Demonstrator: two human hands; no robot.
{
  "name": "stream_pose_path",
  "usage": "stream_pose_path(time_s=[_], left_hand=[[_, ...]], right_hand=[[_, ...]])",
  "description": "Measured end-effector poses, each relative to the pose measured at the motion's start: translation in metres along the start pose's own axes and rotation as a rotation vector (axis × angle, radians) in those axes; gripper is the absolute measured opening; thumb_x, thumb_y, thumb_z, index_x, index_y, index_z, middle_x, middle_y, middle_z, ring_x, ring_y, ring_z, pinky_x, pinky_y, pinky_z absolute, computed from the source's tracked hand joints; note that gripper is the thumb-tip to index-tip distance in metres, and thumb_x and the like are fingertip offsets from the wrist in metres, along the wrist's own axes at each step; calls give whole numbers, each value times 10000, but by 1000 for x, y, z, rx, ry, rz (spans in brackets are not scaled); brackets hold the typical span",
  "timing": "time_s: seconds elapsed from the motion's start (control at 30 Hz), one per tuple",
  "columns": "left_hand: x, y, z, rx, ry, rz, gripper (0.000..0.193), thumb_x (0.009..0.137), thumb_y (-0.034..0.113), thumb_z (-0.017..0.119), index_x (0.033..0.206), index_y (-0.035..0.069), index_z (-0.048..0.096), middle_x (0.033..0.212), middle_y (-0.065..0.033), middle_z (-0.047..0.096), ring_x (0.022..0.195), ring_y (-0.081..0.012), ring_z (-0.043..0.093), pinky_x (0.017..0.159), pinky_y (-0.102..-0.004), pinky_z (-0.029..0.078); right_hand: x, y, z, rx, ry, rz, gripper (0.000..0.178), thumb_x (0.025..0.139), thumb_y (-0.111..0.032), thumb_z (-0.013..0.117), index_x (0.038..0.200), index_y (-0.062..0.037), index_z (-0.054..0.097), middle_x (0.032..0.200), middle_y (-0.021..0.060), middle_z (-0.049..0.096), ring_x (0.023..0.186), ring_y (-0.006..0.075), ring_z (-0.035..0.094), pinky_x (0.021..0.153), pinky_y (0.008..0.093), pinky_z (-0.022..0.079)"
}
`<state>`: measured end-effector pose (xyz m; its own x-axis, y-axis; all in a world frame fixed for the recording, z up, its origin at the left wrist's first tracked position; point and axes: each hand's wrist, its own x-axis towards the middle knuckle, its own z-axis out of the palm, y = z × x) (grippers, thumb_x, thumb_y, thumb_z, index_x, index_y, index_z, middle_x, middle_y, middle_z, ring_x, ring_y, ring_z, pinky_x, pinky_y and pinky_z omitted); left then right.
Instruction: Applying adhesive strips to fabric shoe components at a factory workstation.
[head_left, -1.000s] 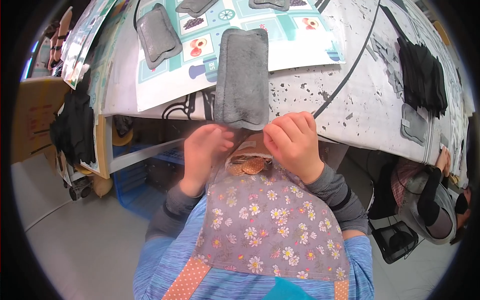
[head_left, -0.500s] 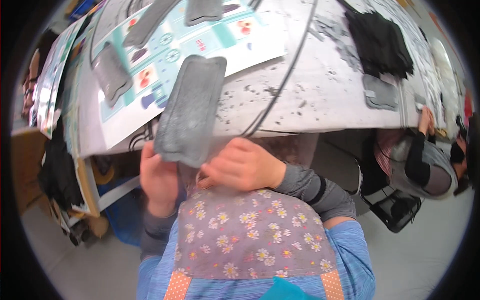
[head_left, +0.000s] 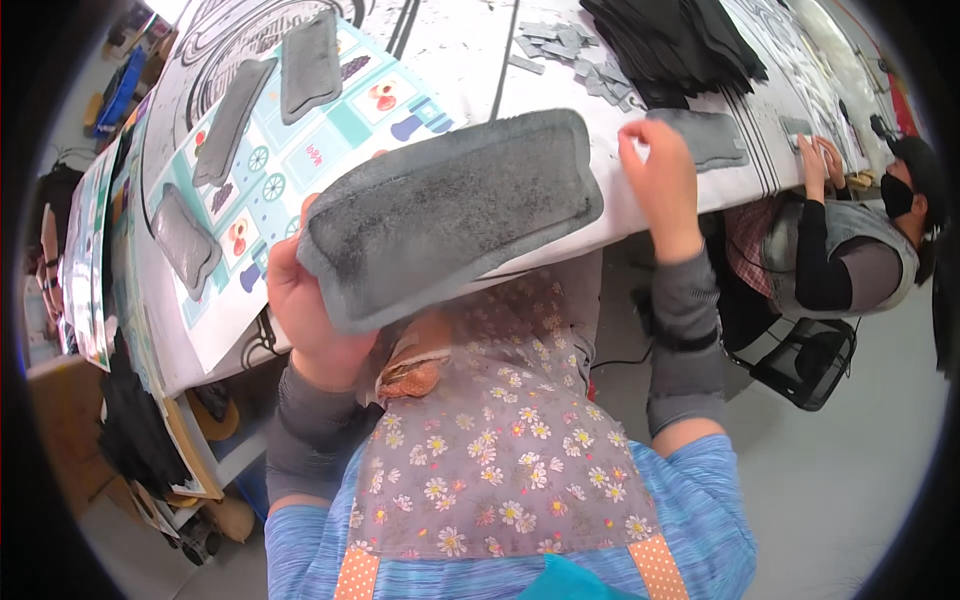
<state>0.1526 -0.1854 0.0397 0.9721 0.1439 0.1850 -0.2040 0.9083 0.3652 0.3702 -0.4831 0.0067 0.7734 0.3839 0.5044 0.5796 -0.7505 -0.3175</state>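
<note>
pad (head_left: 450, 215) extends rightward from left hand (head_left: 318, 312)

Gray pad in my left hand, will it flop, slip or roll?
The gray pad is probably fairly stiff: it extends nearly straight from your left hand. Its matte, fuzzy-looking face suggests it isn't very slippery, and its broad, flat shape makes rolling unlikely.

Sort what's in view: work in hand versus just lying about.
Likely the work's:
large grey rectangular fabric pad, in the left hand
grey oblong fabric pads on teal-and-white printed sheet

Probably just lying about:
brown cardboard box
black-framed chair
</note>
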Motion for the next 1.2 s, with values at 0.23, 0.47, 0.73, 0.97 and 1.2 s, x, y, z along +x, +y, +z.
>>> stream_pose_path(time_s=[0.23, 0.47, 0.73, 0.97, 1.2], left_hand=[[-21, 22, -57, 377, 353, -398, 344, 931, 168, 449, 1253, 51, 483, 1208, -116, 612, 1187, -253, 593, 962, -441, 518], [-30, 28, -35, 331, 494, -299, 468, 966, 263, 445, 1390, 68, 410, 1372, -142, 518, 1266, -302, 536, 1021, -473, 474], [-43, 28, -33, 132, 463, -276, 583, 1050, 405, 334, 1510, 48, 322, 1501, -170, 414, 1342, -305, 478, 1128, -472, 373], [-59, 21, -13, 2076, 556, 251, 470, 926, 77, 637, 1371, -9, 511, 1290, -154, 614, 1133, -198, 600, 930, -317, 486], [-38, -21, 31, 1419, 166, -202, 313, 861, 33, 705, 1168, -8, 664, 1057, -103, 709, 889, -151, 675, 796, -280, 537]], right_hand=[[81, 29, 30, -399, -227, 69, 157, 824, -194, 675, 886, -55, 711, 925, 162, 709, 944, 358, 666, 786, 442, 538], [92, 56, 34, -249, -247, 190, 188, 806, -139, 586, 912, -75, 727, 891, 168, 710, 895, 392, 679, 769, 464, 546], [61, 12, -15, 333, -53, 246, 190, 876, -183, 667, 942, -6, 689, 752, 44, 681, 691, 127, 628, 654, 295, 497], [-20, -64, -37, 1049, -240, 435, 109, 974, -113, 628, 970, -7, 655, 879, -17, 628, 811, 67, 560, 760, 219, 452], [-72, -159, -32, 1338, -680, 471, 71, 939, -56, 674, 974, 5, 661, 881, 7, 667, 815, 56, 594, 725, 222, 489]])
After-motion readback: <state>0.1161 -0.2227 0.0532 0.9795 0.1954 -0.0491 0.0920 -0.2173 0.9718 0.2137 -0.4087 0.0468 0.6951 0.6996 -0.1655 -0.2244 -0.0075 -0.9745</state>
